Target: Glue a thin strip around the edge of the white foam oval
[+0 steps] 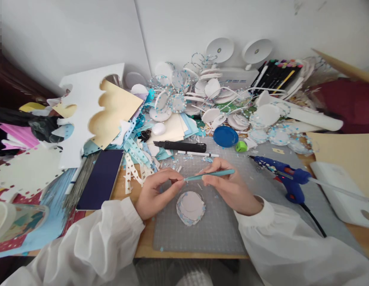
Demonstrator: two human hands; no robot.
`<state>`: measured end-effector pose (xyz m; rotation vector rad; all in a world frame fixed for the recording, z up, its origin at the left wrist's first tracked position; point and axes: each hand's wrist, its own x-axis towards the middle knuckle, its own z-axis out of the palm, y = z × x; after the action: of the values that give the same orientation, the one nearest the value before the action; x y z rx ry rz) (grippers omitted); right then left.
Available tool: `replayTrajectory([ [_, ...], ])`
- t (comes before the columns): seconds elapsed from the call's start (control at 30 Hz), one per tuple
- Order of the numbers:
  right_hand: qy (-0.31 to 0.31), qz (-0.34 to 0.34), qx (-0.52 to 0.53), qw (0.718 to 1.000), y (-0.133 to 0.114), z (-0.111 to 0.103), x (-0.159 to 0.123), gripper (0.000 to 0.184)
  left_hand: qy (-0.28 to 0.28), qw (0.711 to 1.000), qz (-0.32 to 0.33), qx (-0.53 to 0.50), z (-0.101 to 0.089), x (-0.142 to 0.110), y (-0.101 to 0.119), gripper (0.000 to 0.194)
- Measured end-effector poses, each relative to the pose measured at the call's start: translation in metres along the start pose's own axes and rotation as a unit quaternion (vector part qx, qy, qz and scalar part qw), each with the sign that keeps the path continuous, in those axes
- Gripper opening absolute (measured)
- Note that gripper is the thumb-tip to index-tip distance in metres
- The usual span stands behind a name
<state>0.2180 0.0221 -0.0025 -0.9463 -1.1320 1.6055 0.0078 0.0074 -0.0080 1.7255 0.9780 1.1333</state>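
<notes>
In my right hand point(223, 180) is a pair of light blue tweezers point(217, 173), gripped between thumb and fingers with the tips pointing left. My left hand point(162, 190) is closed in a pinch right at those tips. Whatever lies between its thumb and finger is too small to make out. Just below both hands, a round white disc point(190, 207) with pale blue and white bits around its rim lies on the grey cutting mat point(220, 234).
A blue glue gun point(291, 180) lies to the right, its cord trailing forward. Behind my hands are a black craft knife point(184, 146), a white pen point(198, 153) and a blue lid point(225, 136). Decorated discs point(178, 103) pile up at the back. A dark blue box point(100, 180) sits left.
</notes>
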Motion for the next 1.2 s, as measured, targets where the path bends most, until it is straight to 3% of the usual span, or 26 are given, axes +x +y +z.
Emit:
replayTrajectory([
  [0.37,0.015,-0.034,0.003,0.999,0.0000,0.0031,-0.0044,0.017,0.005,1.000,-0.008,-0.015,0.0004,0.0012,-0.0015,0.008],
  [0.8,0.037,0.049,0.078,0.995,-0.0069,0.0026,-0.0010,0.018,-0.055,0.997,0.019,-0.042,-0.0004,0.0010,0.0012,0.008],
  [1.0,0.109,-0.026,0.055,0.992,-0.0086,-0.0045,0.0037,0.020,-0.026,0.999,0.016,-0.038,-0.0016,0.0024,-0.0012,0.008],
  [1.2,0.004,-0.094,-0.056,0.994,-0.0004,0.0004,-0.0058,0.015,-0.011,1.000,0.005,-0.025,-0.0008,0.0011,-0.0029,0.009],
])
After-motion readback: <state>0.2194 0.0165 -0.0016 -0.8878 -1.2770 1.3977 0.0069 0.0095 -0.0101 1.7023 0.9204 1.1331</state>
